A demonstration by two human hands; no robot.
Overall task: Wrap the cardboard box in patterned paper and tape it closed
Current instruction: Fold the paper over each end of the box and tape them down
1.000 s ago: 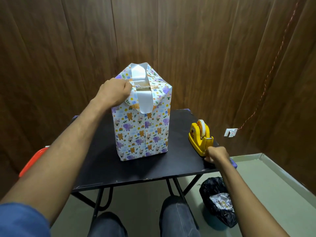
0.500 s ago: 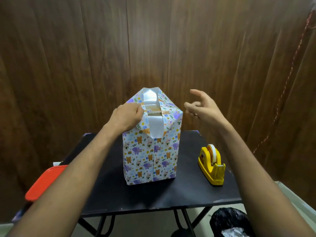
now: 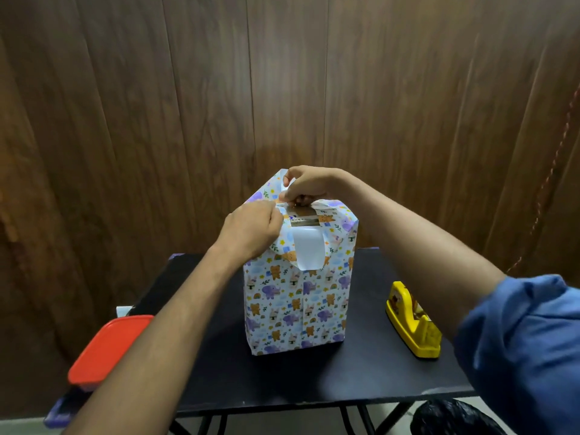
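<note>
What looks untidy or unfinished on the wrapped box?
The top of the wrapped box is not closed: brown cardboard shows through a gap, and a white paper flap hangs over the front.

A flat red plastic lid (image 3: 108, 350) lies at the left edge of the black rectangular table (image 3: 361, 381) (dark wood-panelled wall (image 3: 188, 105) behind); a black plastic bag (image 3: 452, 417) sits below right.

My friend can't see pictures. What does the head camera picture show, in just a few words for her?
Two hands work at the top of a tall box wrapped in animal-print paper on a black table: the left hand holds the folded paper down while the right hand pinches the far flap. A yellow tape dispenser sits to the right, a red lid to the left.
</note>
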